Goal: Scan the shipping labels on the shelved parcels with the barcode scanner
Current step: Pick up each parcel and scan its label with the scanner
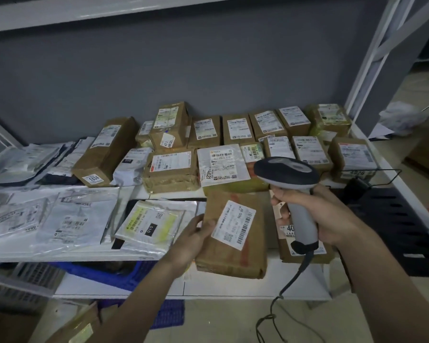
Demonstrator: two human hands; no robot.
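Progress cannot be read off the shelf: no parcel bears any visible mark of having been scanned, so what is done stays unknown. Judged from the hands, one scan is being set up. Left hand (197,237) grips the left edge of a brown parcel (235,243) at the shelf's front edge, fingers closed on it, its white shipping label (234,228) face up and tilted. Right hand (315,214) is wrapped tight round the handle of the one barcode scanner (289,180), just right of that parcel; its head points toward the rear rows, not down at the label, and no scan beam is visible. Its cord (286,288) hangs below the shelf (233,284).

Counts, approximate: some fifteen or more brown boxes in two rear rows, labels mostly up; about six white or silver poly mailers (77,219) at left; one long box marked 1834 (102,153). Likely most remain to be scanned. Blue crate (114,271) sits underneath.
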